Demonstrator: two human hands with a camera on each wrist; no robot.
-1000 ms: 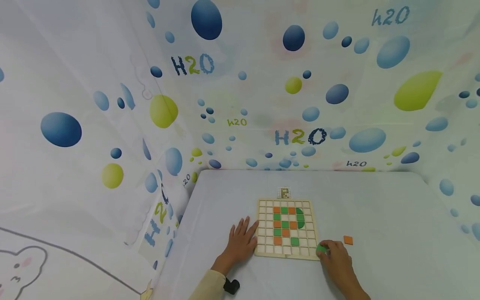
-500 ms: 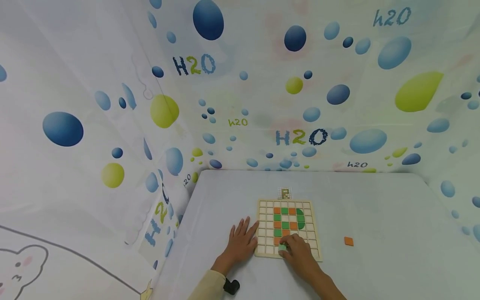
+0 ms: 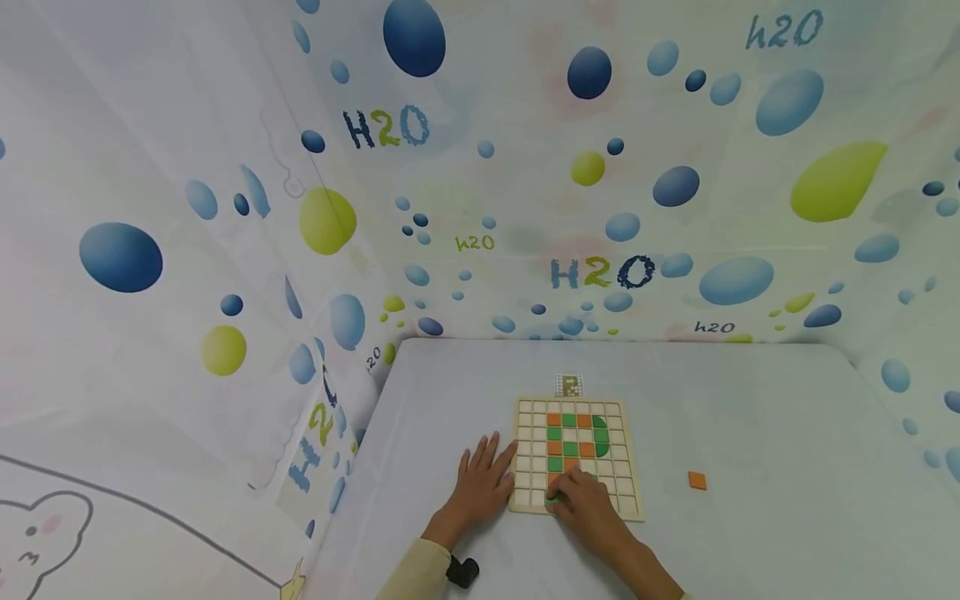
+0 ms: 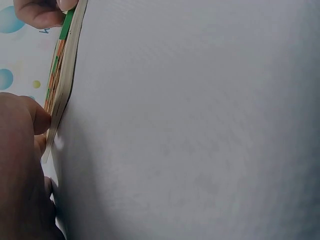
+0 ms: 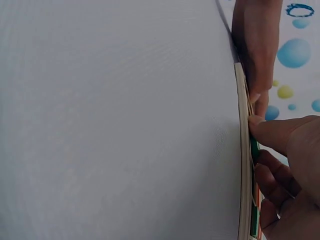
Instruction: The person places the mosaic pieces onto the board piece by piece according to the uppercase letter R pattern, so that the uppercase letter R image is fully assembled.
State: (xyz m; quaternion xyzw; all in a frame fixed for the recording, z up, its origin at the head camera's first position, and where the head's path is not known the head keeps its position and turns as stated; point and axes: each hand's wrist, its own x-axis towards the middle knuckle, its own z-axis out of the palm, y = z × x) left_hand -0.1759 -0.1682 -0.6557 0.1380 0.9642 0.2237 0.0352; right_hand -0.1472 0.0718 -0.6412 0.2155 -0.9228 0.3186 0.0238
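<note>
A square wooden grid board lies on the white table, with orange and green tiles set in a letter P pattern. Along its left edge my left hand lies with fingers spread, touching the frame. My right hand is over the board's near rows and pinches a green tile at the foot of the P's stem. In the left wrist view, that green tile stands on edge-on wood under the right fingertips. Part of the P's lower area is hidden by the right hand.
One loose orange tile lies on the table right of the board. A small pattern card sits behind the board's far edge. Near the left wrist is a black object. A printed curtain surrounds the table.
My right hand has moved left from the board's right edge with the green tile, reaching the near row below the stem. The left hand stays put.
</note>
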